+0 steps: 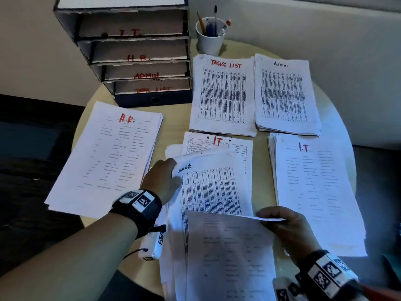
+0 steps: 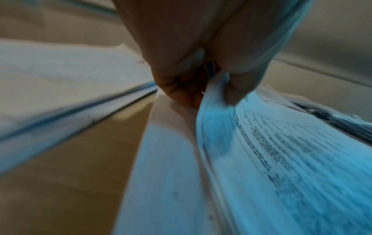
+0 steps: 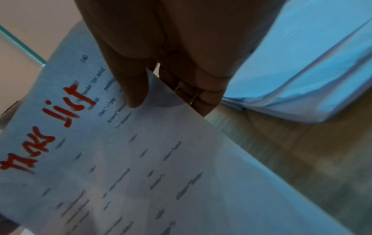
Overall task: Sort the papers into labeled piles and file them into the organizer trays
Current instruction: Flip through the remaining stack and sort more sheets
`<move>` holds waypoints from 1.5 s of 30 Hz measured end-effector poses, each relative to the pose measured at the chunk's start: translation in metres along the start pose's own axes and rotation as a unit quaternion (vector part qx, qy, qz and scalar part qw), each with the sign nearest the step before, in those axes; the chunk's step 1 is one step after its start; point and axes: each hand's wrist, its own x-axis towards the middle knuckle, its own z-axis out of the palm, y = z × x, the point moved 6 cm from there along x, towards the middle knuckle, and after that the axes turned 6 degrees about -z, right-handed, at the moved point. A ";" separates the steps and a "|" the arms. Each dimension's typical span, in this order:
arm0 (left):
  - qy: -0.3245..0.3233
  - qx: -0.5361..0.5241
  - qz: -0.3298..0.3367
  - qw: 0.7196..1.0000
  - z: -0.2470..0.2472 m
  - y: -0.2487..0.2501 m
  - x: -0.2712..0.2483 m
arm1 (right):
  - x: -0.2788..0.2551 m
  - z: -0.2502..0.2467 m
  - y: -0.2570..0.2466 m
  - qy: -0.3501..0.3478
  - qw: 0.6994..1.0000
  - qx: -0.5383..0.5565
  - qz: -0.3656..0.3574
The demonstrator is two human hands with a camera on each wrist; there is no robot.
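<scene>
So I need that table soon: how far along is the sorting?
Four labeled piles are laid out: H.R., Tasks List, Admin, I.T.. In hand: the right hand pinches a task list sheet; the left hand holds the unsorted stack. Left: that stack, then filing into the organizer trays.

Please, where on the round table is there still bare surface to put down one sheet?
On the round beige table, bare strips lie between the H.R. pile and the Tasks List pile, and beside the white pen cup. The middle, around the unsorted stack, is crowded.
</scene>
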 end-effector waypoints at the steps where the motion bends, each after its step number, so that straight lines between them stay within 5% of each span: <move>1: 0.019 0.002 0.030 0.999 -0.002 0.003 -0.006 | 0.001 -0.001 -0.001 0.001 1.000 -0.008 -0.011; 5: 0.101 0.013 0.094 0.990 -0.008 0.001 -0.024 | 0.005 -0.005 -0.009 0.004 0.999 -0.005 -0.049; 9: 0.131 0.038 0.076 0.988 -0.007 -0.005 -0.022 | 0.010 -0.008 -0.009 -0.002 0.998 -0.010 -0.067; 13: 0.116 0.056 0.048 0.991 -0.004 -0.007 -0.022 | 0.010 -0.004 -0.011 -0.018 0.997 -0.002 -0.073; 16: 0.118 0.038 0.090 0.988 -0.007 -0.001 -0.027 | 0.008 -0.001 -0.011 -0.033 0.996 -0.004 -0.080; 21: 0.034 -0.152 0.171 0.973 -0.013 0.034 -0.060 | 0.010 -0.006 -0.011 -0.019 0.995 -0.038 -0.094; 24: -0.109 -0.278 0.144 0.943 -0.008 0.056 -0.090 | 0.015 -0.001 -0.021 -0.024 0.994 -0.039 -0.096; 27: -0.179 -0.365 0.090 0.909 -0.008 0.059 -0.096 | 0.021 0.003 -0.030 -0.017 0.996 0.004 -0.089; 29: -0.127 -0.418 -0.006 0.900 -0.009 0.039 -0.072 | 0.026 0.001 -0.033 -0.002 0.995 0.007 -0.096; 30: -0.061 -0.384 -0.049 0.920 -0.011 0.024 -0.055 | 0.028 -0.001 -0.033 0.005 0.995 0.005 -0.101; 32: 0.028 -0.171 -0.101 0.980 -0.012 0.001 -0.030 | 0.028 -0.005 -0.031 0.010 0.994 0.007 -0.108; 35: 0.004 0.017 -0.140 0.990 0.001 -0.004 -0.017 | 0.027 -0.014 -0.024 0.026 0.995 0.031 -0.088; 41: 0.050 -0.022 -0.178 0.982 0.017 -0.008 -0.009 | 0.021 -0.028 -0.014 0.088 0.994 -0.011 -0.058; 45: 0.081 -0.114 -0.215 0.967 0.022 -0.010 -0.016 | 0.019 -0.019 -0.019 0.065 0.991 0.114 -0.011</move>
